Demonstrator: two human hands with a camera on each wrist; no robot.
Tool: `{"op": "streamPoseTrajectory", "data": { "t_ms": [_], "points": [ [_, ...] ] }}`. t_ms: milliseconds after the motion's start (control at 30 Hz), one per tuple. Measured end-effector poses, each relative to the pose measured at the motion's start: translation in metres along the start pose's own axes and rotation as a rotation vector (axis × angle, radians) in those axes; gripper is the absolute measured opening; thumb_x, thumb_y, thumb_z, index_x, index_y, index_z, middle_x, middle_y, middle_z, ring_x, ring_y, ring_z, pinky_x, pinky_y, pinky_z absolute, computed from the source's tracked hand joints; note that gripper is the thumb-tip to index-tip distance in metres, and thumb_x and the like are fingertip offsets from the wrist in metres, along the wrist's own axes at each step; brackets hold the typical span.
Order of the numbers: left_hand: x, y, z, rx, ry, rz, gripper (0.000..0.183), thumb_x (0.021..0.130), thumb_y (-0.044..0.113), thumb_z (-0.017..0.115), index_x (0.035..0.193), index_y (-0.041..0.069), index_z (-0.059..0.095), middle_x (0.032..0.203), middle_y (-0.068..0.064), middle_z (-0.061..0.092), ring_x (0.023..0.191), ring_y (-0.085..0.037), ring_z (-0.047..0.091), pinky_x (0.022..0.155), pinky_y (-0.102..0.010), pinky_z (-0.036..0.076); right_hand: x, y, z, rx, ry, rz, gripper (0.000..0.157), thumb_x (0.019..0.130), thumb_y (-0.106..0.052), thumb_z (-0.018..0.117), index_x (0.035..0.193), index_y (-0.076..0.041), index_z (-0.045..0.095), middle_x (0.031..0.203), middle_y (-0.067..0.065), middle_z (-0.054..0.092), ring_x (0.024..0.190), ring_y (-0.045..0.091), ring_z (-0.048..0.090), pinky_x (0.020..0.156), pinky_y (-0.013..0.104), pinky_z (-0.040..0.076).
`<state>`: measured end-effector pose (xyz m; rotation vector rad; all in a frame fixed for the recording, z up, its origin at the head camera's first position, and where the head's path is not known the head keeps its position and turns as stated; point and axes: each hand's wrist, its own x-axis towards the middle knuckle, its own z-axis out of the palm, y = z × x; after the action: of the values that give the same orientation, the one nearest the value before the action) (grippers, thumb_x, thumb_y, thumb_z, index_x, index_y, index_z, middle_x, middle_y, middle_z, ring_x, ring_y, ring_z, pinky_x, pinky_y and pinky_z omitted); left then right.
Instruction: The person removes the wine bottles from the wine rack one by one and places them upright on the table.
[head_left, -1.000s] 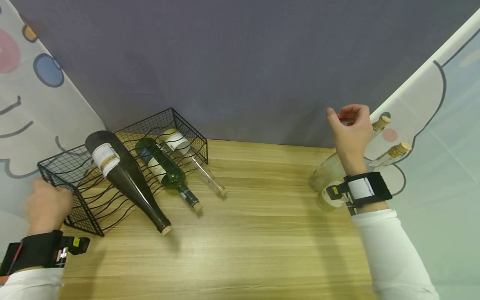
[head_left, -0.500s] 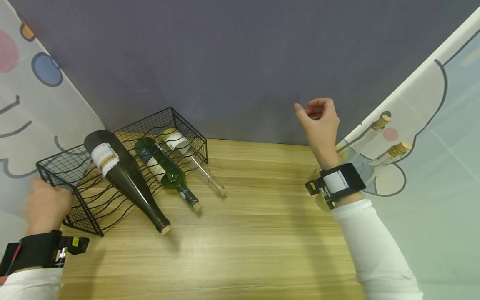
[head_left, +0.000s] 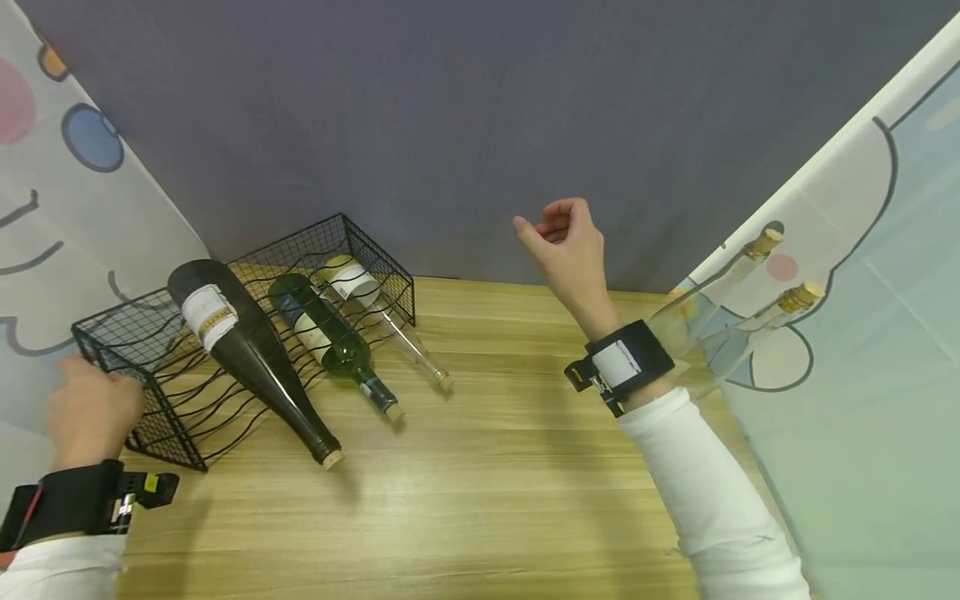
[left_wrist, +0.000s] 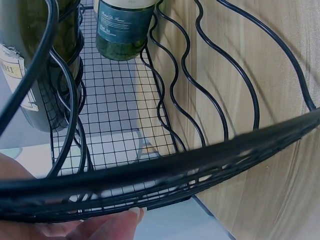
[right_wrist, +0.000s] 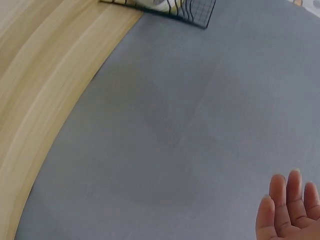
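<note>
At the left of the head view, my left hand (head_left: 93, 412) grips the near end of a black wire wine rack (head_left: 177, 423). In the left wrist view its fingers (left_wrist: 117, 225) curl under the rack's thick top bar (left_wrist: 165, 167). Three corked bottles lie tilted across the wavy wires, necks toward me: a large dark wine bottle (head_left: 262, 375), a green wine bottle (head_left: 348, 354) and a clear bottle (head_left: 358, 283) with a white label. My right hand (head_left: 570, 258) is in the air right of the rack, fingers loosely bent, holding nothing; the right wrist view shows its fingers (right_wrist: 295, 207) apart from everything.
Two clear corked bottles stand at the right, one neck (head_left: 738, 271) behind the other bottle's neck (head_left: 768, 315); my right forearm partly overlaps them. A grey panel (head_left: 480, 150) rises behind the wooden tabletop (head_left: 465, 500). Patterned side panels (head_left: 885, 350) border it.
My right hand has moved left, away from the two standing bottles and toward the rack, its fingers still loosely bent. The left hand, rack and lying bottles have stayed in place.
</note>
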<state>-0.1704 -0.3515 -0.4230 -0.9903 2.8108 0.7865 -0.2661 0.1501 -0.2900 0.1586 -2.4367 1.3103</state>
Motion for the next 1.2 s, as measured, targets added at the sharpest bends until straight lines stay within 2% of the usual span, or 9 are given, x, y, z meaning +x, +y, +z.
{"op": "streamPoseTrajectory", "data": {
  "t_ms": [133,300,467,800,1033,1200],
  "points": [
    [0.000,0.000,0.000,0.000,0.002,0.000,0.061,0.097,0.015,0.023,0.143,-0.022,0.007,0.117,-0.056,0.038,0.100,-0.068,0.044,0.072,-0.065,0.041,-0.003,-0.007,0.013,0.026,-0.061,-0.013,0.052,0.089,-0.043,0.068,0.121,-0.005,0.051,0.102,0.006,0.061,0.094,0.018,0.061,0.085,0.031,0.049],
    [-0.002,0.001,0.001,-0.002,0.011,0.007,0.060,0.096,0.015,0.024,0.142,-0.022,0.010,0.112,-0.055,0.039,0.098,-0.068,0.045,0.069,-0.064,0.042,-0.006,-0.018,0.027,0.046,-0.093,-0.019,0.048,0.089,-0.043,0.068,0.119,-0.010,0.050,0.103,0.007,0.061,0.094,0.017,0.061,0.086,0.031,0.050],
    [0.000,0.000,0.001,-0.005,0.003,0.003,0.061,0.097,0.014,0.022,0.143,-0.022,0.007,0.113,-0.055,0.038,0.098,-0.067,0.045,0.069,-0.063,0.042,-0.013,-0.028,0.043,0.050,-0.140,-0.032,0.049,0.089,-0.041,0.069,0.121,-0.009,0.050,0.106,0.011,0.062,0.094,0.019,0.062,0.086,0.032,0.050],
    [-0.001,0.001,0.003,-0.019,0.005,-0.014,0.061,0.096,0.014,0.022,0.145,-0.021,0.006,0.120,-0.055,0.036,0.103,-0.068,0.042,0.075,-0.067,0.041,-0.031,-0.054,0.076,0.021,-0.246,-0.029,0.051,0.087,-0.045,0.069,0.122,-0.013,0.050,0.106,0.003,0.062,0.098,0.018,0.062,0.085,0.030,0.049],
    [0.000,0.000,0.003,-0.017,0.012,-0.005,0.060,0.095,0.012,0.021,0.144,-0.022,0.008,0.114,-0.054,0.037,0.098,-0.067,0.044,0.070,-0.065,0.041,-0.045,-0.059,0.092,0.020,-0.324,-0.019,0.056,0.087,-0.050,0.069,0.124,-0.012,0.050,0.108,0.003,0.062,0.100,0.016,0.060,0.084,0.030,0.050],
    [0.002,0.000,0.002,-0.023,0.009,-0.013,0.061,0.095,0.013,0.021,0.144,-0.021,0.007,0.121,-0.055,0.035,0.102,-0.068,0.042,0.074,-0.067,0.041,-0.050,-0.063,0.101,0.019,-0.379,-0.005,0.060,0.086,-0.051,0.069,0.127,-0.012,0.047,0.112,0.006,0.061,0.099,0.016,0.059,0.081,0.028,0.050]
  ]
}}
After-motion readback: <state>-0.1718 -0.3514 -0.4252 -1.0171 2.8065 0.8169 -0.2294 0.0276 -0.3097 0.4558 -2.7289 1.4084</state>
